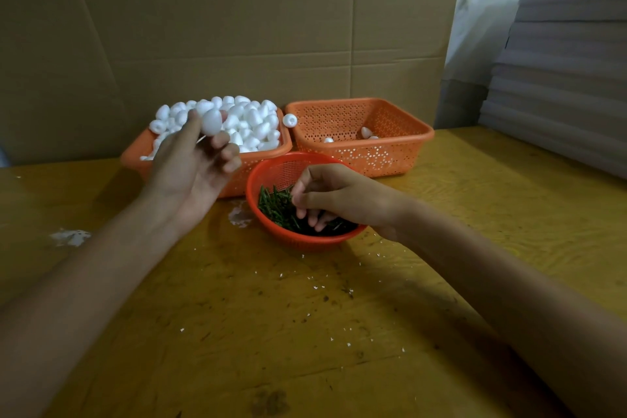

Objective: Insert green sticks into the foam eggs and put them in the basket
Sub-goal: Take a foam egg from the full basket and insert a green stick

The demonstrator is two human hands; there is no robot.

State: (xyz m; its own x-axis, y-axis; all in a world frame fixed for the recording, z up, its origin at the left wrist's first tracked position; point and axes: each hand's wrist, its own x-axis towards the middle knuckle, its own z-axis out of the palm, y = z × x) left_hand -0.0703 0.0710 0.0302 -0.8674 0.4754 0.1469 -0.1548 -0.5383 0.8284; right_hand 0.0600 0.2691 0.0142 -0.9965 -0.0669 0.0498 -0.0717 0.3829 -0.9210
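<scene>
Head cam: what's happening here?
A person is mid-assembly. The left hand holds one foam egg by the heaped orange basket. The right hand digs into the green sticks in the round red basket; whether it has pinched one is unclear. The second orange basket holds only a few eggs.

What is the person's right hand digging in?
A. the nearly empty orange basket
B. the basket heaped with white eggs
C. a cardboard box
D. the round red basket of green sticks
D: the right hand has its fingers down among the green sticks in the round red basket, while the left hand holds a foam egg up.
</scene>
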